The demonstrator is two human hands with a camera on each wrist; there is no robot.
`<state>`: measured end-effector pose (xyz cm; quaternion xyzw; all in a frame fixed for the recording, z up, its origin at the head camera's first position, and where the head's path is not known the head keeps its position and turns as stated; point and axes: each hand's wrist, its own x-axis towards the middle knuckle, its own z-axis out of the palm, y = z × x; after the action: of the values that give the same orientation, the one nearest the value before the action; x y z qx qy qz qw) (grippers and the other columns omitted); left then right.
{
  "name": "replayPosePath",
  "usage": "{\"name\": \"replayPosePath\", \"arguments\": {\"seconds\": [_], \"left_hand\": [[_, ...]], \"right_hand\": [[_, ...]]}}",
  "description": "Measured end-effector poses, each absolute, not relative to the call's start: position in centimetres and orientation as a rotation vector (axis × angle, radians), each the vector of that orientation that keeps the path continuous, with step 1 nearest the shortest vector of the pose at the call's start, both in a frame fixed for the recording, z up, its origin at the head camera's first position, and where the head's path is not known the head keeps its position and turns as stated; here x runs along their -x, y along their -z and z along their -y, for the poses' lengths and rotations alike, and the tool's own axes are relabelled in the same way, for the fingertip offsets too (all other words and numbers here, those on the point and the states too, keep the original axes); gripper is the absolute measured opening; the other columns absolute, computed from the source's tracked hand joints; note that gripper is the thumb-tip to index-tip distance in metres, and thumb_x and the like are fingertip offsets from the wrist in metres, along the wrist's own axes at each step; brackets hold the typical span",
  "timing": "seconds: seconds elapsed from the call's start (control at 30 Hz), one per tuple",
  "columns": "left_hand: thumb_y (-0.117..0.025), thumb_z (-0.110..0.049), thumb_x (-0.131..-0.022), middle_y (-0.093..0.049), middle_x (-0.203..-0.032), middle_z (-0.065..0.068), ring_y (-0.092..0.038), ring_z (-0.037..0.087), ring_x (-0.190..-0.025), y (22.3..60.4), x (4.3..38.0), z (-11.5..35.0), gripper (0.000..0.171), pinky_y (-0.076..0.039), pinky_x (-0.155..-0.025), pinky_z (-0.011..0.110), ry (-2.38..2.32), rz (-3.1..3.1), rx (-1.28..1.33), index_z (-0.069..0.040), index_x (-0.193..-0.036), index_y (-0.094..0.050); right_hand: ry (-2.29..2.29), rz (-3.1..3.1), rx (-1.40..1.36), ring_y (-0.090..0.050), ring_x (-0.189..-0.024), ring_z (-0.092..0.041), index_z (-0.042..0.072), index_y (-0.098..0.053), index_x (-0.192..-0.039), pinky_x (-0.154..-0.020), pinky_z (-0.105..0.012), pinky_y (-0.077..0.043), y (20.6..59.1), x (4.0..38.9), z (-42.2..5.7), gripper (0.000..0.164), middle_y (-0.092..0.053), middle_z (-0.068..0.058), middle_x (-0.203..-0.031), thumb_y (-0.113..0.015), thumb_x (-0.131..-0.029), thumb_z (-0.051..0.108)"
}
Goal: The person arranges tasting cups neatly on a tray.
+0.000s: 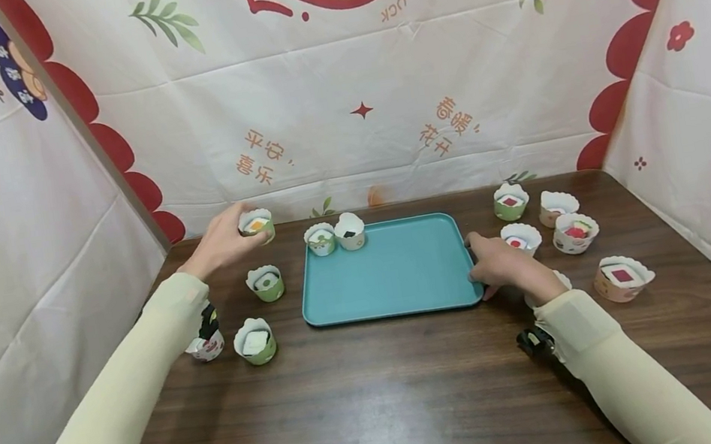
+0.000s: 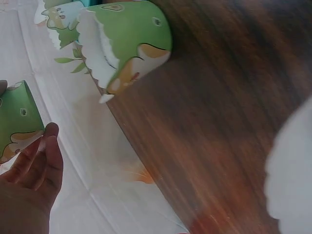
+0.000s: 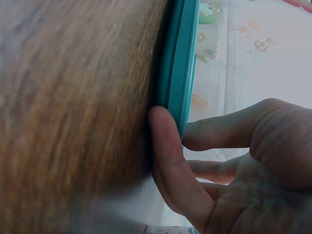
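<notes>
My left hand [image 1: 226, 236] holds a green paper baking cup [image 1: 266, 231] with a white-and-orange piece in it, raised near the table's back left. In the left wrist view, fingertips pinch the side of this green cup [image 2: 18, 122]. My right hand [image 1: 501, 262] grips the right rim of a teal tray [image 1: 397, 277], its thumb and fingers at the edge. The right wrist view has fingers [image 3: 168, 141] on both sides of the tray rim [image 3: 180, 73]. A green cup [image 1: 320, 240] and a pale cup [image 1: 351, 234] stand in the tray's back left corner.
Left of the tray stand two green cups [image 1: 266, 284] [image 1: 256, 342] and a pale cup [image 1: 208, 347] partly behind my left forearm. Several filled cups, including an orange one [image 1: 621, 279], stand on the right. A printed cloth [image 1: 345, 147] hangs behind the wooden table [image 1: 381, 400].
</notes>
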<state>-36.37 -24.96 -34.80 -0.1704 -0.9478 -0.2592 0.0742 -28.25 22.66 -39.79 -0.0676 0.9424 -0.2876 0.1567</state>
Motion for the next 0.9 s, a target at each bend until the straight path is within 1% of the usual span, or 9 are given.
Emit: {"name": "replayPosePath", "arguments": {"seconds": [0.2, 0.4, 0.6, 0.9], "left_hand": [[-0.071, -0.037, -0.092, -0.062, -0.130, 0.016, -0.057, 0.032, -0.112, 34.2, 37.0, 23.6, 0.062, -0.051, -0.094, 0.051, 0.744, 2.857, 0.530, -0.009, -0.144, -0.051], [-0.072, -0.036, -0.093, -0.063, -0.125, 0.015, -0.059, 0.032, -0.107, 33.7, 37.4, 21.8, 0.059, -0.051, -0.089, 0.047, 0.784, 2.849, 0.581, -0.010, -0.141, -0.052], [-0.071, -0.037, -0.095, -0.062, -0.127, 0.014, -0.058, 0.030, -0.106, 33.8, 38.0, 19.6, 0.061, -0.052, -0.087, 0.047, 0.785, 2.866, 0.631, -0.009, -0.145, -0.050], [-0.071, -0.040, -0.094, -0.059, -0.140, 0.013, -0.057, 0.030, -0.124, 33.7, 38.6, 16.6, 0.064, -0.051, -0.102, 0.051, 0.784, 2.868, 0.659, -0.012, -0.147, -0.049]], "right_hand": [[0.835, -2.695, 0.198, -0.072, -0.062, -0.019, -0.015, -0.030, -0.147, -0.056, -0.033, -0.064, 39.9, 28.3, -22.7, 0.065, -0.050, -0.044, -0.129, -0.058, -0.090, -0.001], [0.846, -2.698, 0.200, -0.072, -0.060, -0.019, -0.015, -0.030, -0.147, -0.055, -0.033, -0.064, 39.9, 28.2, -22.8, 0.065, -0.050, -0.045, -0.129, -0.058, -0.090, -0.001], [0.844, -2.701, 0.193, -0.072, -0.060, -0.018, -0.015, -0.030, -0.148, -0.055, -0.033, -0.064, 39.9, 28.1, -22.9, 0.066, -0.049, -0.046, -0.130, -0.058, -0.090, 0.000], [0.834, -2.697, 0.187, -0.072, -0.061, -0.019, -0.013, -0.030, -0.149, -0.056, -0.033, -0.064, 39.9, 28.2, -22.8, 0.066, -0.050, -0.044, -0.130, -0.059, -0.091, 0.001]]}}
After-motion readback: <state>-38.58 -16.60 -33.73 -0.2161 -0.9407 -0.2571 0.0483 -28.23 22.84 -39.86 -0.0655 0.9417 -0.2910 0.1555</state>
